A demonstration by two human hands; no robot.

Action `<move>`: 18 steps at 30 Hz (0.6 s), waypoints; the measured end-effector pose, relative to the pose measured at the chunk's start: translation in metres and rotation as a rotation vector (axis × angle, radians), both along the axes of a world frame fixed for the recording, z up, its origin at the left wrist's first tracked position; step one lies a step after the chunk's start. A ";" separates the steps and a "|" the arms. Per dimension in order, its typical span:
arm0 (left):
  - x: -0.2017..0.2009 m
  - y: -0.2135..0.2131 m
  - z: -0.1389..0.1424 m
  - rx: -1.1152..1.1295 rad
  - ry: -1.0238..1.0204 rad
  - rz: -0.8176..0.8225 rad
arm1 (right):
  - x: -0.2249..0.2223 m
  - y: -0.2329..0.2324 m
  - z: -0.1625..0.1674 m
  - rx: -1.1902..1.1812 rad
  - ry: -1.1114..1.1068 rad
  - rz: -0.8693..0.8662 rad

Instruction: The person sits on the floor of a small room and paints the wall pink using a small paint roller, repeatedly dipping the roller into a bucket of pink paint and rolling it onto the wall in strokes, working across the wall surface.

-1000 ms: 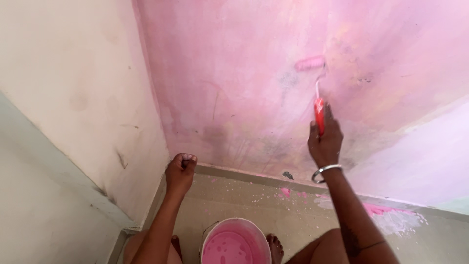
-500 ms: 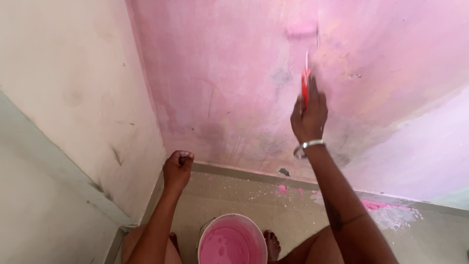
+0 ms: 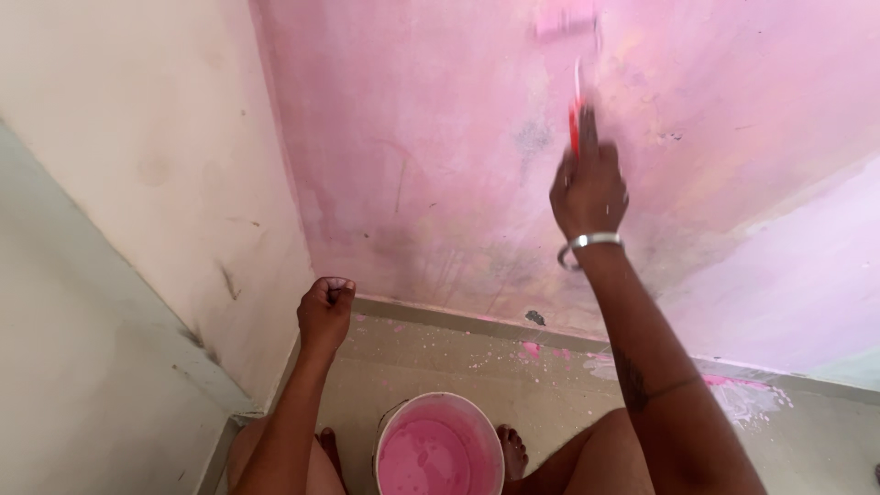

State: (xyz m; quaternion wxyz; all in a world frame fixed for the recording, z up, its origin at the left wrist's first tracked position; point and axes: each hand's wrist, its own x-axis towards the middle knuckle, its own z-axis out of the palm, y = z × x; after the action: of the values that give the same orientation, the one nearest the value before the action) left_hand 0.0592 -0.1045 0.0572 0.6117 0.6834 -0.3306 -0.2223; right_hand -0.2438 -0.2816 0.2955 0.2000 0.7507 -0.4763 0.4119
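Wall (image 3: 440, 165) ahead of you, coated pink. Bucket (image 3: 438, 449) of pink paint on the floor between your feet. Your right hand (image 3: 588, 188) is raised, fingers wrapped round the roller's red handle (image 3: 575, 128); the roller (image 3: 564, 18) sits above your knuckles, against the wall. Left hand (image 3: 324, 312) fisted near the corner, holding nothing visible.

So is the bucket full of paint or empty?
Partly full. The bucket stands upright on the floor between the person's feet, with pink paint lying below its rim; how deep it goes cannot be told.
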 end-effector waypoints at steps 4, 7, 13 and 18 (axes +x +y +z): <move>0.002 0.004 -0.003 -0.017 0.021 -0.010 | -0.021 0.017 -0.042 0.097 -0.026 0.011; 0.003 0.006 -0.004 -0.029 -0.009 -0.007 | -0.032 0.017 -0.046 0.042 0.009 -0.015; 0.003 0.004 -0.003 -0.005 0.018 -0.007 | -0.026 -0.010 0.019 -0.048 -0.002 -0.008; 0.004 0.004 -0.002 -0.002 -0.002 0.010 | -0.031 -0.026 0.062 -0.076 -0.023 0.002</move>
State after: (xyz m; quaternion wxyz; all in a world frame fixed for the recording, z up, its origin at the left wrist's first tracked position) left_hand 0.0627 -0.1005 0.0554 0.6133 0.6847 -0.3280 -0.2180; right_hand -0.2747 -0.3075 0.3577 0.2223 0.7381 -0.4621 0.4385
